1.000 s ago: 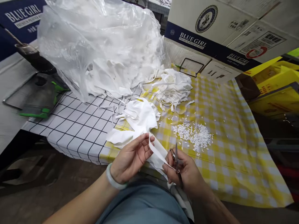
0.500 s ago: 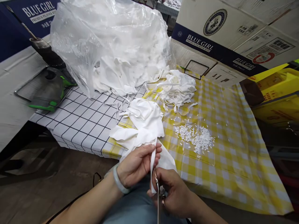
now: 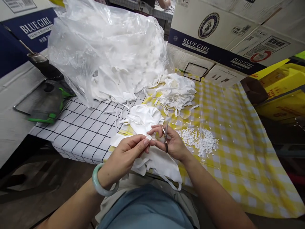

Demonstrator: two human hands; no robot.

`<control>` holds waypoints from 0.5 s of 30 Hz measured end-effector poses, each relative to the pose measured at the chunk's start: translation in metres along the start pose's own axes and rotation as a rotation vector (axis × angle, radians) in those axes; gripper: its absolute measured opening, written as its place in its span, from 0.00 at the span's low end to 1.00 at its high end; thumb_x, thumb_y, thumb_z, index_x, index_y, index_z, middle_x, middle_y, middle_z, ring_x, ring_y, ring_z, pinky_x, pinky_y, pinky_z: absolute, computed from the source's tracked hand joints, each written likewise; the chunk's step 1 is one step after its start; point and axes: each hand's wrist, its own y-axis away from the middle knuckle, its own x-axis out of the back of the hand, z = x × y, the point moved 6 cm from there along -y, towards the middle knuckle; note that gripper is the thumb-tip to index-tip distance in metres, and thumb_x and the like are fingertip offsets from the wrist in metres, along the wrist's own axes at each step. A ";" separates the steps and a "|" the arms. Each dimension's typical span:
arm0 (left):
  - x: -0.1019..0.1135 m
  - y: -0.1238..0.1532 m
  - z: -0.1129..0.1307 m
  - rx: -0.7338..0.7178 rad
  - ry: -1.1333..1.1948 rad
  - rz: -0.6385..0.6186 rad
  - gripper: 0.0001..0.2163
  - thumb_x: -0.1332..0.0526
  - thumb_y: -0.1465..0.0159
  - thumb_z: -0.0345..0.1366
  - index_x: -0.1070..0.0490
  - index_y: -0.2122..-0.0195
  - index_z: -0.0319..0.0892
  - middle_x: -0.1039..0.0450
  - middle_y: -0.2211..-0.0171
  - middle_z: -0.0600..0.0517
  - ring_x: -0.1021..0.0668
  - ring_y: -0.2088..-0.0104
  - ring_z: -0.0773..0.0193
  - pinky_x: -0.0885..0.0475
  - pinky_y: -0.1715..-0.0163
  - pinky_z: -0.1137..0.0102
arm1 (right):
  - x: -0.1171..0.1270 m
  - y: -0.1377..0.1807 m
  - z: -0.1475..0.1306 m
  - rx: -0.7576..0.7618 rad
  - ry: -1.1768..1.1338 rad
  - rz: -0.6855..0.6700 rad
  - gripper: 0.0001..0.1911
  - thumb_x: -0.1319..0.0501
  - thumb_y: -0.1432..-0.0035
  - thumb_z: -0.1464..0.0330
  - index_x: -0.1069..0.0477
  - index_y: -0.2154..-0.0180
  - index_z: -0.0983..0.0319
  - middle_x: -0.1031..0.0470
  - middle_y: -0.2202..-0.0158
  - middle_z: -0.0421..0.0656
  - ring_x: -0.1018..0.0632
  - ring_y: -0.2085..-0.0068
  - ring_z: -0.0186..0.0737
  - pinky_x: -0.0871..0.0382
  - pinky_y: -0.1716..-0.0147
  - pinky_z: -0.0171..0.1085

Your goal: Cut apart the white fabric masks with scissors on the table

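My left hand (image 3: 126, 154) pinches a white fabric mask piece (image 3: 162, 165) that hangs over the table's near edge. My right hand (image 3: 170, 143) holds small scissors (image 3: 165, 138), their blades pointing up, and its fingertips also touch the white piece beside my left fingers. Just beyond the hands lies a small stack of white mask pieces (image 3: 143, 119). A heap of tiny white clippings (image 3: 200, 140) sits to the right on the yellow checked cloth (image 3: 233, 133).
A large clear plastic bag (image 3: 107, 47) full of white pieces stands at the back, with a loose pile of strapped masks (image 3: 176, 90) beside it. A black-gridded white cloth (image 3: 78, 130) covers the left. Cardboard boxes (image 3: 228, 35) stand behind; a green-trimmed tool (image 3: 47, 101) lies left.
Both hands have risen from my lap to the table edge. The scissors have swung from pointing down to pointing up, and the white piece now droops over the edge.
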 end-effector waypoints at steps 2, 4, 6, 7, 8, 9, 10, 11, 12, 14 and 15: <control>-0.003 -0.002 0.013 -0.092 -0.103 -0.042 0.14 0.41 0.34 0.45 0.21 0.67 0.42 0.31 0.72 0.51 0.30 0.69 0.64 0.35 0.68 0.72 | -0.006 0.001 0.004 -0.024 -0.062 0.058 0.15 0.30 0.48 0.62 0.35 0.69 0.58 0.23 0.61 0.42 0.25 0.50 0.42 0.34 0.46 0.44; -0.005 -0.005 0.026 -0.244 -0.209 -0.006 0.12 0.41 0.33 0.41 0.21 0.68 0.42 0.31 0.66 0.49 0.28 0.61 0.60 0.33 0.59 0.70 | -0.012 0.004 0.009 -0.079 -0.161 0.158 0.19 0.28 0.51 0.61 0.38 0.71 0.58 0.26 0.67 0.39 0.25 0.60 0.38 0.30 0.54 0.39; -0.010 -0.010 0.033 -0.364 -0.221 0.052 0.10 0.40 0.33 0.37 0.22 0.68 0.42 0.31 0.59 0.47 0.29 0.53 0.58 0.35 0.50 0.69 | -0.018 0.009 0.016 -0.157 -0.270 0.251 0.22 0.28 0.52 0.60 0.41 0.72 0.58 0.30 0.71 0.36 0.28 0.68 0.34 0.29 0.62 0.36; -0.013 -0.013 0.031 -0.382 -0.166 0.063 0.10 0.41 0.33 0.36 0.22 0.68 0.42 0.31 0.57 0.47 0.29 0.51 0.57 0.35 0.49 0.69 | -0.021 0.013 0.019 -0.198 -0.317 0.274 0.22 0.29 0.52 0.59 0.41 0.71 0.58 0.32 0.71 0.35 0.29 0.69 0.33 0.29 0.64 0.35; -0.018 -0.017 0.027 -0.370 -0.081 0.056 0.10 0.42 0.32 0.36 0.23 0.68 0.42 0.31 0.56 0.47 0.29 0.52 0.58 0.35 0.50 0.69 | -0.024 0.017 0.021 -0.227 -0.346 0.278 0.21 0.30 0.51 0.57 0.41 0.70 0.58 0.32 0.71 0.35 0.29 0.70 0.33 0.29 0.64 0.35; -0.024 -0.022 0.020 -0.337 0.008 0.035 0.11 0.43 0.32 0.36 0.23 0.68 0.42 0.31 0.56 0.48 0.28 0.56 0.61 0.33 0.53 0.70 | -0.024 0.022 0.022 -0.245 -0.338 0.270 0.19 0.31 0.49 0.57 0.40 0.69 0.58 0.33 0.71 0.36 0.29 0.69 0.34 0.29 0.64 0.36; -0.030 -0.026 0.013 -0.295 0.087 0.020 0.12 0.44 0.31 0.36 0.24 0.69 0.42 0.32 0.58 0.49 0.28 0.61 0.64 0.32 0.59 0.71 | -0.020 0.027 0.021 -0.253 -0.273 0.264 0.18 0.32 0.48 0.57 0.38 0.67 0.58 0.32 0.69 0.37 0.28 0.67 0.35 0.29 0.62 0.37; -0.035 -0.030 0.006 -0.259 0.142 0.019 0.12 0.44 0.31 0.37 0.25 0.69 0.41 0.33 0.59 0.50 0.30 0.66 0.66 0.32 0.64 0.72 | -0.014 0.033 0.019 -0.251 -0.152 0.262 0.17 0.33 0.48 0.58 0.37 0.65 0.58 0.31 0.68 0.38 0.28 0.65 0.37 0.30 0.60 0.38; -0.039 -0.032 0.001 -0.235 0.171 0.028 0.12 0.44 0.31 0.38 0.26 0.69 0.41 0.34 0.58 0.50 0.32 0.69 0.68 0.34 0.68 0.73 | -0.005 0.039 0.016 -0.243 0.008 0.265 0.17 0.32 0.48 0.58 0.36 0.64 0.58 0.31 0.66 0.40 0.28 0.62 0.39 0.31 0.58 0.39; -0.047 -0.034 -0.007 -0.218 0.157 0.039 0.11 0.43 0.32 0.38 0.26 0.69 0.41 0.35 0.57 0.50 0.33 0.70 0.69 0.35 0.70 0.73 | 0.015 0.052 0.007 -0.226 0.343 0.270 0.17 0.31 0.50 0.58 0.35 0.65 0.58 0.30 0.63 0.43 0.30 0.59 0.43 0.34 0.56 0.42; -0.050 -0.035 -0.009 -0.218 0.130 0.040 0.11 0.43 0.32 0.39 0.26 0.69 0.41 0.36 0.56 0.50 0.33 0.68 0.68 0.36 0.71 0.73 | 0.024 0.057 0.002 -0.218 0.474 0.263 0.17 0.31 0.51 0.57 0.34 0.66 0.59 0.30 0.63 0.43 0.30 0.59 0.44 0.36 0.56 0.43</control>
